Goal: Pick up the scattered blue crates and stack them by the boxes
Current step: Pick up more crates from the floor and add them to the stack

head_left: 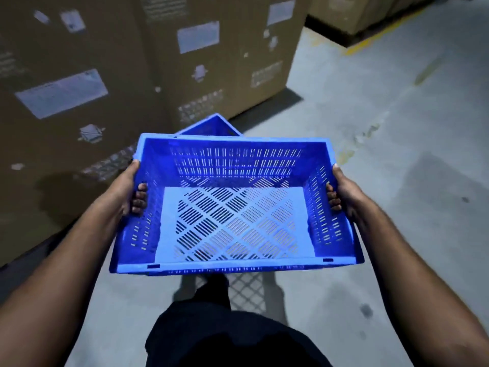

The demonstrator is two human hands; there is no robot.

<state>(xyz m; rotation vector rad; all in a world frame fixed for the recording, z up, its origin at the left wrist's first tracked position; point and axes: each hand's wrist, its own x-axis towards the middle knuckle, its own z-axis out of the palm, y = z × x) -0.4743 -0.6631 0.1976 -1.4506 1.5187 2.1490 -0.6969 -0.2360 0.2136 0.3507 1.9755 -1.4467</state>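
I carry an empty blue slotted crate (235, 207) level in front of me, above the floor. My left hand (131, 189) grips its left rim, fingers curled inside through the handle. My right hand (341, 192) grips the right rim the same way. Beyond the held crate, the corner of a second blue crate (211, 125) shows on the floor beside the large cardboard boxes (158, 75); most of it is hidden behind the crate I hold.
Tall cardboard boxes with white labels fill the left and back. More boxes (357, 14) stand at the far right behind a yellow floor line (370, 41). Grey concrete floor (397, 128) stretches to the right. My dark-trousered leg (225, 327) is below the crate.
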